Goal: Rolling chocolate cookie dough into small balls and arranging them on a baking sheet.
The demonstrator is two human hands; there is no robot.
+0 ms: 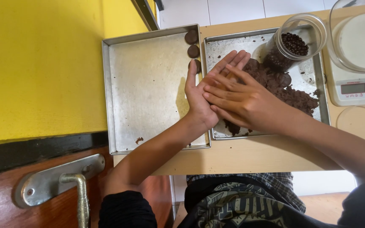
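Pale wood makes up the tabletop [250,154], with a yellow wall filling the upper left of the frame. Two metal trays sit side by side: the left tray [148,84] nearly bare, chocolate discs [192,44] along its right edge; the right tray [233,46] holds dark dough [294,95]. At centre frame, the left hand [203,90] and right hand [241,101] press flat together, fingers straight; whether dough lies between them is hidden. A jar [296,42] and scale [358,84] crowd the upper right.

We see two trays [119,93] [322,109] side by side (dough [292,95] in the right one), jar [294,44] at one o'clock, scale [358,90] at three.
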